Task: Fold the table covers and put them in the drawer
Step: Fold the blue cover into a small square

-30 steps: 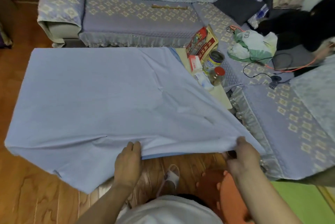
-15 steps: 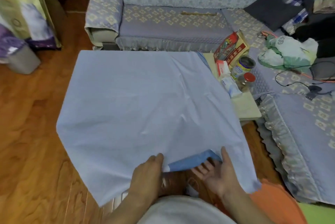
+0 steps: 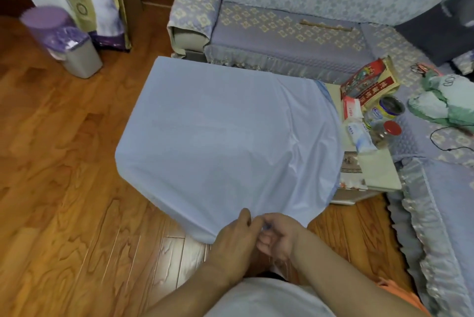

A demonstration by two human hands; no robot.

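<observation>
Sofa [image 3: 295, 34]; red-lidded jar [image 3: 387, 133]; grey bin [image 3: 79, 56].

We count one blue cover [image 3: 225, 137], two hands: left [image 3: 234, 238], right [image 3: 278, 236]. On the right: one box [image 3: 369, 83], one tin [image 3: 391, 107], one red-lidded jar [image 3: 387, 133], two white packets [image 3: 351, 109] [image 3: 360, 137]. Far left: one bin [image 3: 69, 42], one bag [image 3: 102, 1].

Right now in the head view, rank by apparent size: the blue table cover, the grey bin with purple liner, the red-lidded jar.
1. Blue table cover, largest by far.
2. Grey bin, though it stands farther off.
3. Red-lidded jar, smallest.
</observation>
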